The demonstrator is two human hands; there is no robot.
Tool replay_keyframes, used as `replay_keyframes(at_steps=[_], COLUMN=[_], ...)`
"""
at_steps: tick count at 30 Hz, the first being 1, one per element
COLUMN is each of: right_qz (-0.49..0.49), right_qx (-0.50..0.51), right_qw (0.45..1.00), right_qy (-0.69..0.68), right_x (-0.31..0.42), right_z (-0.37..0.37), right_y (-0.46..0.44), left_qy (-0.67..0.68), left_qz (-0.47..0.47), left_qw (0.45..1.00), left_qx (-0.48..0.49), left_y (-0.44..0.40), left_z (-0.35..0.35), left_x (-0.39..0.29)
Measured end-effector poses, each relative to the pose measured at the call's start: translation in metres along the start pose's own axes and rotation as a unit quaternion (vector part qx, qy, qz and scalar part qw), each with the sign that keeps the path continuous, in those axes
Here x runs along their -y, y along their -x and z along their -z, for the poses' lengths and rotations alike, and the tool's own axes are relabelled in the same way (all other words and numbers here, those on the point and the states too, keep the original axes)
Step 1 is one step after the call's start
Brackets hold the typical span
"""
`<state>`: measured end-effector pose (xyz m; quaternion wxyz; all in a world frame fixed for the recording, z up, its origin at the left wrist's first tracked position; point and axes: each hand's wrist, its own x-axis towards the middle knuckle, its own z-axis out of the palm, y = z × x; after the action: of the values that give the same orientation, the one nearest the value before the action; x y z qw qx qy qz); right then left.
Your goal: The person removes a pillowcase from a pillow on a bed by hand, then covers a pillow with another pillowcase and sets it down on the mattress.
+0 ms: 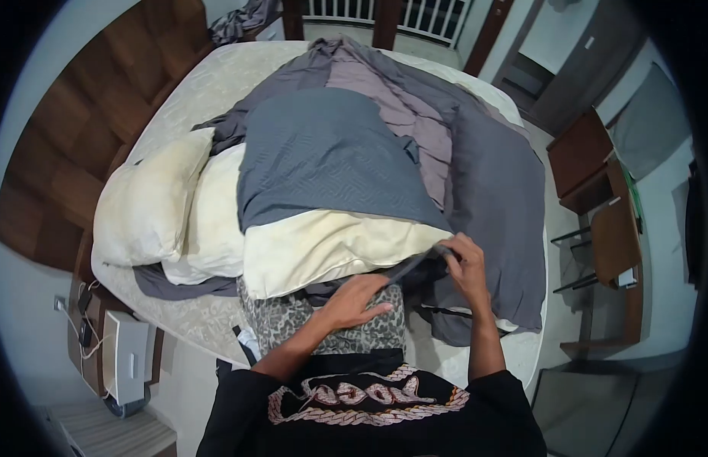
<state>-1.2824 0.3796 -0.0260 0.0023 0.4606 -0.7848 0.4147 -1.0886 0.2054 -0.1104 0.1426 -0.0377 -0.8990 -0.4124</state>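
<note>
A cream pillow (331, 247) lies across the bed in front of me, its far part covered by a blue-grey quilted pillowcase (331, 156). At the pillow's near right corner, my right hand (466, 263) pinches the edge of the dark grey-blue fabric, which looks like part of the pillowcase. My left hand (354, 301) lies flat over the near side, thumb apart from the fingers, its fingertips touching the dark strip that runs to my right hand. Leopard-print trousers (293, 324) show below. The pillow's underside is hidden.
Two more cream pillows, an upright one (144, 202) and a flatter one (217, 209), lie to the left by the wooden headboard (87, 129). A rumpled grey-purple duvet (491, 198) spreads over the mattress (178, 99). A chair (614, 242) stands right; a drawer (131, 359) juts out left.
</note>
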Motion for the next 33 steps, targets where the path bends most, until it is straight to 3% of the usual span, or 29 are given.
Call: replay_keyframes(at_steps=[2, 3, 5, 6, 7, 9, 11, 12, 14, 15, 17, 19, 21, 22, 24, 25, 26, 29, 31, 32, 33], right_qz=[0.009, 0.002, 0.002, 0.016, 0.028, -0.035, -0.079, -0.082, -0.092, -0.068, -0.002, -0.004, -0.018, -0.015, 0.006, 0.036, 0.037, 0.035, -0.084, -0.078, -0.083], right_qx=[-0.017, -0.034, -0.048, -0.065, -0.08, -0.165, -0.177, -0.185, -0.178, -0.161, -0.119, -0.093, -0.036, -0.033, 0.127, 0.154, 0.154, 0.113, -0.011, -0.022, -0.022], right_qw=[1.0, 0.999, 0.997, 0.996, 0.994, 0.981, 0.971, 0.967, 0.971, 0.975, 0.983, 0.985, 0.987, 0.987, 0.99, 0.985, 0.985, 0.989, 0.987, 0.989, 0.989], right_qy=[-0.025, -0.041, -0.059, -0.063, -0.068, -0.099, -0.139, -0.158, -0.132, -0.134, -0.138, -0.147, -0.157, -0.157, -0.062, -0.068, -0.07, -0.084, -0.139, -0.12, -0.121], right_x=[0.004, 0.009, 0.007, -0.003, -0.011, -0.015, -0.018, -0.017, -0.007, -0.01, -0.015, -0.014, -0.015, -0.006, 0.018, 0.017, 0.021, 0.02, -0.004, 0.0, 0.002], right_z=[-0.019, -0.028, -0.04, -0.045, -0.047, -0.036, -0.031, -0.031, -0.037, -0.042, -0.046, -0.039, -0.028, -0.026, -0.027, -0.04, -0.045, -0.048, -0.045, -0.039, -0.041], right_y=[-0.013, -0.02, -0.027, -0.027, -0.026, -0.03, -0.034, -0.036, -0.039, -0.039, -0.039, -0.037, -0.034, -0.037, -0.04, -0.041, -0.039, -0.043, -0.041, -0.043, -0.045], left_qy=[-0.032, -0.095, -0.096, -0.129, -0.131, -0.101, -0.215, -0.203, -0.292, -0.312, -0.318, -0.331, -0.133, -0.087, -0.035, 0.012, 0.026, -0.039, 0.016, 0.057, 0.061], left_qz=[0.178, 0.24, 0.337, 0.317, 0.32, 0.269, 0.174, 0.266, 0.222, 0.294, 0.226, 0.223, 0.211, 0.178, 0.166, 0.15, 0.133, 0.156, 0.221, 0.277, 0.249], left_qw=[0.982, 0.965, 0.936, 0.935, 0.933, 0.957, 0.956, 0.939, 0.924, 0.903, 0.916, 0.913, 0.968, 0.98, 0.984, 0.984, 0.976, 0.954, 0.892, 0.855, 0.853], left_qx=[0.049, 0.036, -0.003, -0.096, -0.102, -0.053, -0.096, -0.082, -0.113, -0.015, -0.097, -0.082, 0.033, 0.004, -0.048, -0.092, -0.167, -0.251, -0.394, -0.434, -0.455], left_y=[0.017, 0.038, 0.071, 0.076, 0.083, 0.087, 0.094, 0.096, 0.118, 0.128, 0.143, 0.144, 0.136, 0.126, 0.12, 0.12, 0.12, 0.118, 0.127, 0.128, 0.125], left_z=[0.018, 0.012, 0.014, 0.022, 0.034, 0.071, 0.1, 0.111, 0.118, 0.128, 0.134, 0.152, 0.175, 0.182, 0.183, 0.182, 0.175, 0.182, 0.178, 0.183, 0.183], left_x=[0.012, 0.037, 0.066, 0.052, 0.039, -0.005, -0.033, -0.035, 0.005, 0.018, 0.028, -0.001, -0.043, -0.066, -0.058, -0.051, -0.03, -0.014, -0.001, -0.001, 0.003])
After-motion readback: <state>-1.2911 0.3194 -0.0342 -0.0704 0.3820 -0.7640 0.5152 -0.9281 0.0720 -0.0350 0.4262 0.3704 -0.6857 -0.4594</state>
